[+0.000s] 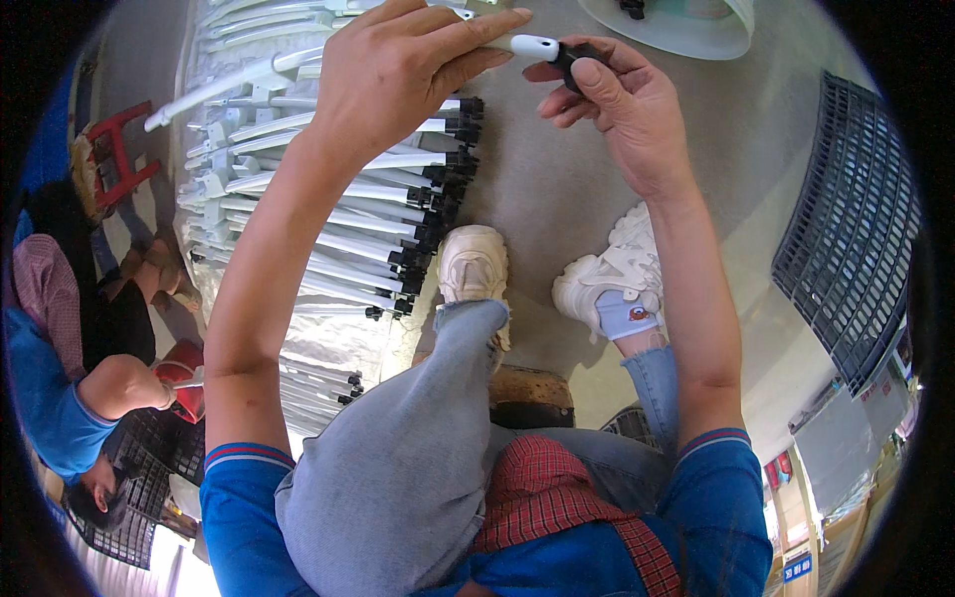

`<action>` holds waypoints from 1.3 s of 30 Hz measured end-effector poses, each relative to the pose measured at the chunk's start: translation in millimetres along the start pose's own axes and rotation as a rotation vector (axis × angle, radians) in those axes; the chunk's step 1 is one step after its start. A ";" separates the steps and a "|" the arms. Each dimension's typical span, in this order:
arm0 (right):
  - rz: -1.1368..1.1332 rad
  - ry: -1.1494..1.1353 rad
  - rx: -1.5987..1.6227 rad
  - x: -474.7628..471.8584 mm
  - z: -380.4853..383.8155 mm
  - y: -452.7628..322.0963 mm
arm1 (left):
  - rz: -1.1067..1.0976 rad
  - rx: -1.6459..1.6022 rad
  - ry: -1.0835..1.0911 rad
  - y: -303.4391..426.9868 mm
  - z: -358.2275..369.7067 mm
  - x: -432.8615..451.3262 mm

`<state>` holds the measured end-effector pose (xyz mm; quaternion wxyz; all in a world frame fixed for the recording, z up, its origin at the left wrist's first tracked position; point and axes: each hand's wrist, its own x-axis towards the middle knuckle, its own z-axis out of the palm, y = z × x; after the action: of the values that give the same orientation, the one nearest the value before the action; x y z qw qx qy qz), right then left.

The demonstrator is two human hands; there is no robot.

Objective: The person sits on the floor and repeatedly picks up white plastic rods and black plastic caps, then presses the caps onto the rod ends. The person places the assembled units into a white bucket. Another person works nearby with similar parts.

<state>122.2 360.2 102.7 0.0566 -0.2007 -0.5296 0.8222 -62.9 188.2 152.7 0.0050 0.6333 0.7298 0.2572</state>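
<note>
Between the thumb and fingers of my left hand (392,74) is a white tube. Its rounded end (533,47), with a small dark hole, sticks out to the right. My right hand (627,97) pinches a black plastic fitting (573,63) against that tube end; how far the two overlap is hidden by my fingers. Below my left forearm lies a row of white tubes (365,216) with black end fittings (448,168). A longer white rod (216,93) slants out from behind my left hand; whether it is the held tube I cannot tell.
A white tub (716,37) with a black part inside stands at the top right. A black plastic grid crate (850,224) is on the right. At left, another person (52,388) sits near a red stool (123,157). My shoes (474,261) rest on the floor.
</note>
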 end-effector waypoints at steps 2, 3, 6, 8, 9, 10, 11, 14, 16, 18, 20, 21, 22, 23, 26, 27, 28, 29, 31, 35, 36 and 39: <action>-0.045 0.001 -0.057 -2.3 1.8 -2.0 | -0.031 -0.068 -0.036 3.3 -1.9 0.8; -0.066 0.004 -0.085 -3.4 2.7 -2.4 | -0.043 -0.119 -0.070 1.6 -1.2 -1.4; -0.051 -0.060 -0.157 -7.0 -6.5 -16.1 | -0.002 -0.128 -0.109 -3.3 9.1 -8.4; 0.047 -0.111 -0.310 -8.4 -8.1 -33.3 | 0.041 -0.061 -0.134 -4.0 12.8 -15.1; 0.098 -0.135 -0.388 -9.4 -8.1 -41.1 | 0.065 -0.022 -0.156 -2.6 13.9 -18.0; 0.185 -0.170 -0.424 -8.3 -5.1 -46.5 | 0.088 0.020 -0.181 0.0 13.0 -21.2; 0.271 -0.206 -0.459 -6.7 -0.9 -50.9 | 0.051 0.004 -0.189 4.1 11.4 -24.0; 0.362 -0.207 -0.247 -9.6 -2.6 -50.2 | -0.089 -0.121 -0.168 12.7 14.0 -26.1; 0.221 -0.148 -0.258 -16.3 -2.6 -42.8 | -0.153 -0.209 -0.135 18.5 16.4 -24.8; -0.066 -0.062 -0.529 -30.3 2.4 -37.0 | -0.178 -0.210 -0.098 25.6 14.0 -24.6; -0.139 -0.060 -0.617 -37.7 6.5 -38.0 | -0.164 -0.123 -0.055 32.3 8.2 -23.1; -0.179 -0.060 -0.660 -38.9 7.7 -39.2 | -0.169 -0.135 -0.069 31.6 7.9 -23.6; -0.262 -0.056 -0.778 -38.4 7.2 -40.0 | -0.174 -0.147 -0.083 30.0 8.2 -24.8; -0.346 -0.051 -0.896 -37.2 5.6 -40.9 | -0.180 -0.160 -0.097 29.3 8.0 -25.4; -0.476 -0.073 -1.098 -33.5 -2.9 -44.4 | -0.294 -0.338 -0.258 33.2 3.1 -16.9; -0.500 -0.089 -1.137 -32.9 -4.7 -44.1 | -0.308 -0.361 -0.244 34.2 4.2 -17.4; -0.472 -0.088 -1.073 -32.5 -4.2 -42.6 | -0.322 -0.384 -0.229 34.7 5.8 -18.1; -0.443 -0.086 -1.009 -32.2 -3.2 -41.0 | -0.336 -0.407 -0.215 35.5 7.1 -18.9; -0.301 -0.098 -0.854 -31.5 -4.3 -40.2 | -0.255 -0.261 -0.116 38.7 9.6 -20.6; 0.034 -0.155 -0.502 -27.4 -11.3 -40.8 | -0.170 -0.051 -0.020 42.0 10.7 -20.6; 0.088 -0.170 -0.421 -25.8 -12.1 -41.0 | -0.168 -0.054 -0.026 41.5 10.3 -20.8; 0.134 -0.141 -0.371 -25.6 -7.1 -37.4 | -0.183 -0.100 -0.064 38.1 10.2 -22.6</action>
<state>143.9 374.5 140.5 -0.0734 -0.1845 -0.6600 0.7246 -19.9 173.4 151.2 0.0834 0.5710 0.7702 0.2716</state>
